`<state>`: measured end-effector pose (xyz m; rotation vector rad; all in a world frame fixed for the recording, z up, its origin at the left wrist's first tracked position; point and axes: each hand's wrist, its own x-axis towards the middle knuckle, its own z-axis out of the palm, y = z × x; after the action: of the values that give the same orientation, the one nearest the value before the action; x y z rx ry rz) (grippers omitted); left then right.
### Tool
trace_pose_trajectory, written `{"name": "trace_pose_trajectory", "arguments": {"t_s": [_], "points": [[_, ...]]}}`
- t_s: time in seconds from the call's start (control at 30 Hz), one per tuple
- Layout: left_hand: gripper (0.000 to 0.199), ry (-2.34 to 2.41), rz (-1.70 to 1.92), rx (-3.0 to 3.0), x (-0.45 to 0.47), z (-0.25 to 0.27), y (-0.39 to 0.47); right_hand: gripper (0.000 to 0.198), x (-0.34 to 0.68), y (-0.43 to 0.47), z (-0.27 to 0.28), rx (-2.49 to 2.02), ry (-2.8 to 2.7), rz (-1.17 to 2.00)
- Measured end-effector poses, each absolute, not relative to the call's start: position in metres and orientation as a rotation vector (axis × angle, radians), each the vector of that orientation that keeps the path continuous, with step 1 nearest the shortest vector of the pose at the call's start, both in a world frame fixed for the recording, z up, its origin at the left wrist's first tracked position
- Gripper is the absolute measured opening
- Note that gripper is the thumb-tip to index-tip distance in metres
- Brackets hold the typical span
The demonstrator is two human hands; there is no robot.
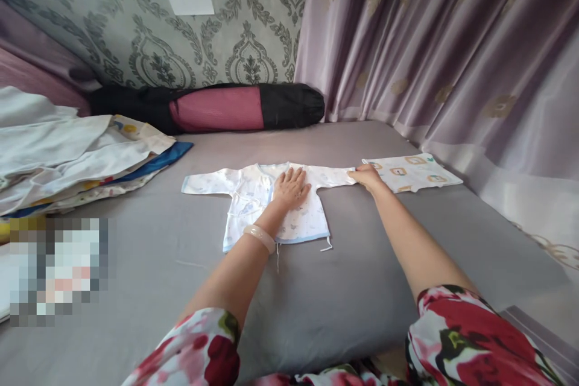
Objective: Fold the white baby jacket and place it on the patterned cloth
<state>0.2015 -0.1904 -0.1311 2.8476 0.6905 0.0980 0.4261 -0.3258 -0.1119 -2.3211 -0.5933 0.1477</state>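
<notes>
A small white baby shirt (307, 217) with blue trim and tie strings lies spread flat on the grey bed sheet, both sleeves stretched out sideways. My left hand (292, 189) presses flat on its chest, fingers spread, with a pale bangle (259, 239) on the wrist. At the end of the right-hand sleeve, my right hand (367, 177) pinches the cuff. Just beyond that hand lies a folded white cloth (420, 172) with orange and green prints, partly covered by my fingers.
Piled clothes (58, 151) lie at the left, above a blurred-out patch (67, 271). A black and maroon rolled bag (217, 108) rests along the patterned wall. Purple curtains (407, 42) hang at the right, beside the grey bed (316, 301).
</notes>
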Motion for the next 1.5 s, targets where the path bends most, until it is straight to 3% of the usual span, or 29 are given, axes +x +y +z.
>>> {"name": "trace_pose_trajectory", "arguments": {"t_s": [0.2, 0.47, 1.13, 1.37, 1.5], "points": [[0.070, 0.662, 0.023, 2.848, 0.202, -0.128, -0.190, 0.014, 0.419, -0.315, -0.088, -2.184, -0.382, 0.250], [0.075, 0.668, -0.029, 2.824, 0.205, -0.128, -0.190, 0.014, 0.399, -0.296, -0.061, -1.582, -0.208, 0.419], [0.087, 0.661, -0.186, 2.846, 0.221, -0.100, -0.166, 0.015, 0.339, -0.265, -0.052, -1.529, -0.298, 0.516], [0.073, 0.640, -0.009, 2.807, 0.203, -0.097, -0.174, 0.018, 0.322, -0.253, -0.056, -1.545, -0.233, 0.540], [0.049, 0.797, 0.166, 2.731, 0.172, -0.100, -0.168, 0.018, 0.314, -0.247, -0.058, -1.558, -0.208, 0.590]]}}
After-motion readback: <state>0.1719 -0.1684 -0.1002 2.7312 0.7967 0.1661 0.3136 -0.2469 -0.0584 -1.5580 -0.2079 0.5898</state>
